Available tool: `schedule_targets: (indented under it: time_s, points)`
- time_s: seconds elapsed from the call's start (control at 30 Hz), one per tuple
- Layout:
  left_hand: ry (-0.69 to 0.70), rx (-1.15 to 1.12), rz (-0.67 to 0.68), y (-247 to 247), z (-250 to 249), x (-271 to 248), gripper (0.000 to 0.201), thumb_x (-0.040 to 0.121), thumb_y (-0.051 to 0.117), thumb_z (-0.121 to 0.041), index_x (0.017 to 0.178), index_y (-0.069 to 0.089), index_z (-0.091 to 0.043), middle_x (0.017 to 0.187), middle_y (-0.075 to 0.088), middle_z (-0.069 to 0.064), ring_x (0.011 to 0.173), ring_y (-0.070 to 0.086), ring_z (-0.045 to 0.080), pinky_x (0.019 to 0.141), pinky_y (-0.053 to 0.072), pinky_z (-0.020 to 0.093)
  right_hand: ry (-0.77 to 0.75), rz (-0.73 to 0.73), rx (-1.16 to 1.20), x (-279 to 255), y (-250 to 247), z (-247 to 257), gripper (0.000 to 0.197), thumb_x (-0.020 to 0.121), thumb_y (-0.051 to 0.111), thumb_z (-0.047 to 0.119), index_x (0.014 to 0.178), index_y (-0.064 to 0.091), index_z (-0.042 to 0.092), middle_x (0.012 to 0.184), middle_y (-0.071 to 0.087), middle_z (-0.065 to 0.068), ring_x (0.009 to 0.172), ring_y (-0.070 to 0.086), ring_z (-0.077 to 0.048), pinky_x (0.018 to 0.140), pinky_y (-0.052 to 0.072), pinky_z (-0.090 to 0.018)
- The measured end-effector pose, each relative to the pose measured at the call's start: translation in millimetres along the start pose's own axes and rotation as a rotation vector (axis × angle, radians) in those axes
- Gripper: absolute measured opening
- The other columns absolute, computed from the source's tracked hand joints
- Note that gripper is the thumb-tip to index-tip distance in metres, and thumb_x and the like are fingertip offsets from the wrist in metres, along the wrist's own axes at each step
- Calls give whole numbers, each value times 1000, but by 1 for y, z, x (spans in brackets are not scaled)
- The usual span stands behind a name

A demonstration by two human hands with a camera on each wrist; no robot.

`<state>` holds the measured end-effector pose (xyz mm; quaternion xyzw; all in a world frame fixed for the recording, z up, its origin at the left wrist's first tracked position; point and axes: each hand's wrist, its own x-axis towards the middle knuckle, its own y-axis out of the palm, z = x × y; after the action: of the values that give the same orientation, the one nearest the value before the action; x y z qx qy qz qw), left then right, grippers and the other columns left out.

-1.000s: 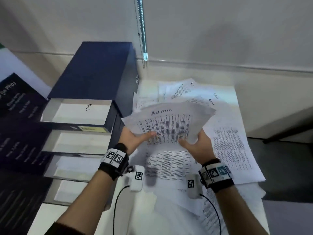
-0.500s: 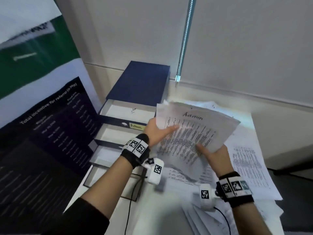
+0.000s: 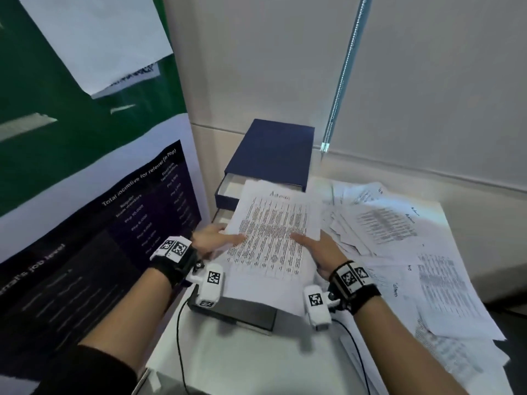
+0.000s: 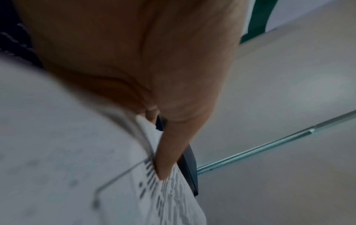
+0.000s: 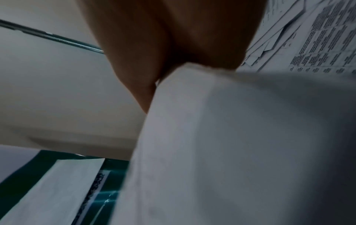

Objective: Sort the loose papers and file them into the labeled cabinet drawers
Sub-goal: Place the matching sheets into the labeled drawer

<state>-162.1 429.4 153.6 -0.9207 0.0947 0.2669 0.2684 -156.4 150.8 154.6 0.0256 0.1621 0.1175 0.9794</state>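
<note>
A stack of printed sheets headed "Admin" (image 3: 273, 235) hangs over the pulled-out drawers of the dark blue cabinet (image 3: 271, 152). My left hand (image 3: 216, 242) pinches the stack's left edge, thumb on top; the left wrist view shows the thumb (image 4: 169, 152) pressed on the print. My right hand (image 3: 319, 246) grips the right edge, thumb lying on the page (image 5: 231, 137). The top drawer (image 3: 228, 189) shows open at its left corner; the lower drawers are mostly hidden under the stack. A lower drawer's dark front (image 3: 236, 312) juts out beneath the papers.
Loose printed papers (image 3: 399, 246) lie spread across the white table (image 3: 242, 360) to the right, some overhanging its right edge. A dark poster board (image 3: 99, 238) stands close on the left. A blind cord (image 3: 339, 81) hangs against the wall behind the cabinet.
Both hands have carried the Admin stack left, from over the loose pile to above the open drawers. The stack has squared up from a fanned spread. My view has swung left and up.
</note>
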Motion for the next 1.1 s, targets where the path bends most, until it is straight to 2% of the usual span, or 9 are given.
schedule_targets:
  time_s: [0.13, 0.27, 0.33, 0.4, 0.5, 0.67, 0.83, 0.93, 1.1]
  points:
    - [111, -374, -263, -19, 22, 5, 45, 80, 79, -18, 122, 61, -16, 113, 71, 10, 101, 69, 29, 95, 53, 49, 166, 3, 96, 5, 16, 13, 44, 92, 65, 10, 130, 43, 14, 100, 69, -3, 75, 67, -16, 61, 53, -26]
    - [132, -626, -274, -37, 19, 3, 41, 83, 75, -21, 121, 63, -13, 107, 73, 13, 98, 71, 31, 95, 53, 50, 148, 101, 247, 5, 25, 13, 73, 91, 59, -7, 152, 25, 14, 129, 63, -14, 106, 68, -28, 73, 60, -31]
    - [101, -619, -193, -44, 13, -1, 36, 86, 73, -26, 118, 65, -10, 102, 75, 11, 93, 72, 29, 90, 56, 45, 82, 104, 273, 8, 29, 17, 66, 92, 54, -9, 148, 31, 17, 134, 59, -15, 114, 64, -31, 81, 60, -36]
    - [55, -541, -122, -46, 4, -5, 32, 88, 71, -29, 111, 66, -7, 86, 73, 9, 66, 69, 23, 61, 58, 31, 52, 34, 253, 15, 32, 28, 55, 95, 51, -7, 143, 41, 19, 135, 57, -15, 107, 67, -27, 72, 61, -29]
    - [29, -479, -125, -46, -3, 3, 22, 90, 68, -21, 101, 65, -2, 61, 54, 6, 39, 38, 12, 30, 25, 14, 75, -34, 130, 24, 31, 43, 39, 98, 50, 1, 136, 55, 12, 125, 65, -11, 79, 71, -8, 60, 56, -18]
    - [28, -518, -337, -52, -13, 32, 23, 87, 70, -13, 108, 70, -5, 62, 58, 8, 29, 36, 10, 28, 24, 13, 188, 151, 51, 23, 19, 48, 23, 96, 58, 10, 117, 67, 10, 91, 69, -1, 55, 56, -4, 47, 46, -12]
    - [12, -611, -317, -56, -22, 58, 54, 75, 81, -30, 123, 61, -17, 99, 71, 15, 51, 49, 16, 43, 49, 25, 209, 122, 153, 44, 13, 52, 20, 96, 55, 2, 111, 69, 4, 78, 72, -6, 58, 51, -5, 45, 46, -8]
    - [39, -640, -281, -54, -25, 67, 40, 80, 78, -15, 117, 63, -14, 86, 66, 14, 42, 45, 13, 36, 38, 17, 234, 51, 245, 71, 10, 55, 19, 96, 56, 2, 111, 67, 0, 72, 69, -5, 47, 51, -2, 48, 49, -8]
    - [61, -497, -503, -49, -37, 91, 14, 82, 75, -19, 94, 76, -10, 57, 61, 5, 40, 48, 13, 49, 50, 28, 343, 46, 177, 121, 18, 63, 3, 92, 65, 7, 90, 64, 5, 55, 53, 0, 40, 48, -1, 38, 41, -7]
